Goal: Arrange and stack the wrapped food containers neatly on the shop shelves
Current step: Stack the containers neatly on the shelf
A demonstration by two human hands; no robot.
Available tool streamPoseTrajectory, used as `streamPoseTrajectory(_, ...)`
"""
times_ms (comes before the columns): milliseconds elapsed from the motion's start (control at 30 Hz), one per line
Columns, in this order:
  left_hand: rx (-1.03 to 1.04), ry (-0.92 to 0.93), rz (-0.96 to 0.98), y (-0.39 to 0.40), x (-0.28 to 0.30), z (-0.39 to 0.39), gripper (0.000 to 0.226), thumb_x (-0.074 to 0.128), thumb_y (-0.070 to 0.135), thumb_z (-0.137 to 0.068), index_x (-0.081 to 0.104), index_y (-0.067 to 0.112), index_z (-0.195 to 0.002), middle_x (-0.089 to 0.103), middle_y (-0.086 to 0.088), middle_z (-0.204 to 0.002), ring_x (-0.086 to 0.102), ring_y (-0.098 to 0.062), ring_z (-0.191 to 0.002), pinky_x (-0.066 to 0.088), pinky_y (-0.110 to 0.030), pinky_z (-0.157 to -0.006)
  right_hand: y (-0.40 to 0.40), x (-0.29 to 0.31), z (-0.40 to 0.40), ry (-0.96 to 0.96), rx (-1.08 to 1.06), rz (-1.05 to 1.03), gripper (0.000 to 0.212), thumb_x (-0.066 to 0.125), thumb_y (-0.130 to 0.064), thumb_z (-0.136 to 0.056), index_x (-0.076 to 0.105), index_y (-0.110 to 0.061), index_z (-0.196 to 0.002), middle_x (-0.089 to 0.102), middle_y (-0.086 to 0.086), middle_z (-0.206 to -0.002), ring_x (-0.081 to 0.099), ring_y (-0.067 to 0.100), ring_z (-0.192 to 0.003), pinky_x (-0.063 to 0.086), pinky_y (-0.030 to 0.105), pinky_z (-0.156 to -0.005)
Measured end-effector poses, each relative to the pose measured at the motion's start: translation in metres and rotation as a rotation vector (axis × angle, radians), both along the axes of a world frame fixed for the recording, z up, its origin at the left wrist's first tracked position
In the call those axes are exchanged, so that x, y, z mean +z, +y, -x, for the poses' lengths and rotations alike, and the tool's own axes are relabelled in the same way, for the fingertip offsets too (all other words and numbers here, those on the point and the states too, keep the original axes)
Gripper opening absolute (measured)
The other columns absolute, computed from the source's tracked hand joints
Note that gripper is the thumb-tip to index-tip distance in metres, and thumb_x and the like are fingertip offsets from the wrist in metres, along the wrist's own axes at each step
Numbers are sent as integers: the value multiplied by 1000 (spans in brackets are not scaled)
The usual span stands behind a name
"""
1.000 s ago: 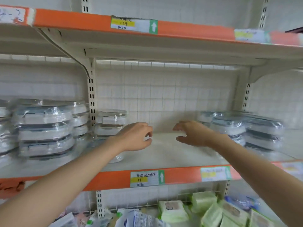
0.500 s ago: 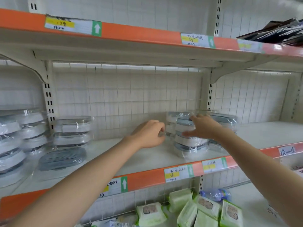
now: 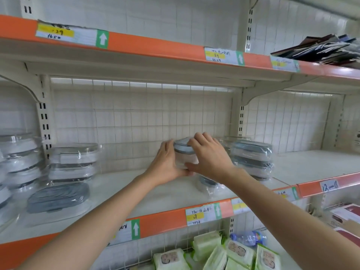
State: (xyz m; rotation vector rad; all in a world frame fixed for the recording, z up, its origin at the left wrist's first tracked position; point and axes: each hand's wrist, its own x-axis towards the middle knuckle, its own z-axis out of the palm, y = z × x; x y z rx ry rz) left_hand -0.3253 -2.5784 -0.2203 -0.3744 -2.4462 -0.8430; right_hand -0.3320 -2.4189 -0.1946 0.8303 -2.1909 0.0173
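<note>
So the job looks maybe halfway. Toward the left end of the middle shelf [image 3: 155, 193] there are wrapped stacks [image 3: 75, 162] already standing neat, but one grey-lidded container [image 3: 58, 197] lies tipped at the front edge there, so that still needs sorting, I'd guess. Another stack [image 3: 251, 158] sits near the back edge, right of centre. Both hands are on a wrapped container [image 3: 182, 152] in the middle of the shelf: left hand [image 3: 165, 164] presses its left side, right hand [image 3: 209, 158] curls over its top and right side, gripping it. It's sandwiched between the palms, seemingly atop another container [image 3: 206, 185].
</note>
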Motion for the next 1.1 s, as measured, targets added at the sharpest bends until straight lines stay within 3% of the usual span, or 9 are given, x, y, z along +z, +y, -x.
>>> streamPoseTrajectory(100, 113, 0, 0, -34, -13, -22, 119, 86, 51, -55, 20, 11, -146, 31, -5, -138, 34, -18, -131, 31, -26, -107, -30, -4, -11, -169, 188, 106, 53, 74, -38, -74, 56, -8, -114, 51, 5, -110, 44, 22, -106, 37, 30, -83)
streamPoseTrajectory(233, 216, -145, 49, -74, -39, -50, 99, 84, 56, -57, 34, 17, -133, 40, 0, -123, 43, -16, -119, 36, -24, -98, -71, -33, -19, -446, 310, 128, 52, 75, -33, -77, 55, -7, -117, 52, 7, -113, 46, 22, -110, 35, 24, -84)
streamPoseTrajectory(367, 260, -167, 43, -91, -59, -63, 85, 79, 61, -60, 37, 17, -119, 39, 3, -114, 45, -14, -112, 38, -22, -89, -90, -46, -20, -528, 378, 62, 47, 72, -29, -81, 56, -6, -119, 51, 8, -117, 46, 23, -111, 35, 23, -88)
streamPoseTrajectory(467, 306, -219, 146, -96, -61, -62, 89, 73, 68, -63, 35, 18, -126, 40, 0, -123, 44, -19, -118, 40, -31, -96, -79, -41, -14, -584, 363, 52, 45, 68, -36, -84, 60, -12, -121, 55, 5, -120, 49, 20, -114, 38, 26, -94)
streamPoseTrajectory(600, 354, -350, 291, -89, -61, -53, 113, 63, 80, -60, 19, 20, -145, 30, -4, -142, 30, -24, -133, 30, -39, -106, -43, -35, 4, -493, 115, 71, 53, 61, -50, -85, 56, -18, -127, 51, 1, -132, 41, 21, -126, 34, 36, -104)
streamPoseTrajectory(700, 386, -387, 331, -76, -61, -45, 117, 54, 90, -54, 25, 20, -143, 34, -7, -137, 32, -27, -130, 30, -43, -106, -10, -30, 21, -373, -223, 33, 57, 56, -53, -86, 50, -17, -131, 46, 6, -135, 36, 25, -128, 30, 39, -104)
streamPoseTrajectory(800, 431, -401, 363, -68, -64, -41, 124, 44, 98, -47, 28, 17, -140, 32, -7, -132, 29, -27, -129, 28, -46, -105, 16, -34, 30, -448, -460, -9, 70, 56, -59, -83, 42, -14, -135, 42, 12, -137, 36, 30, -129, 31, 40, -104)
streamPoseTrajectory(933, 446, -336, 405, -71, -64, -41, 103, 47, 88, -61, 35, 16, -134, 34, -7, -125, 32, -27, -123, 31, -42, -98, 18, -41, 30, -323, -454, -88, 60, 59, -49, -84, 46, -12, -129, 48, 10, -133, 40, 29, -125, 34, 37, -101)
streamPoseTrajectory(1100, 528, -330, 456, -88, -55, -48, 83, 57, 65, -72, 38, 10, -131, 39, -14, -127, 37, -32, -119, 34, -37, -94, -20, -45, 11, -60, -278, -196, 50, 58, -41, -83, 50, -13, -123, 55, 5, -125, 45, 25, -118, 32, 33, -97)
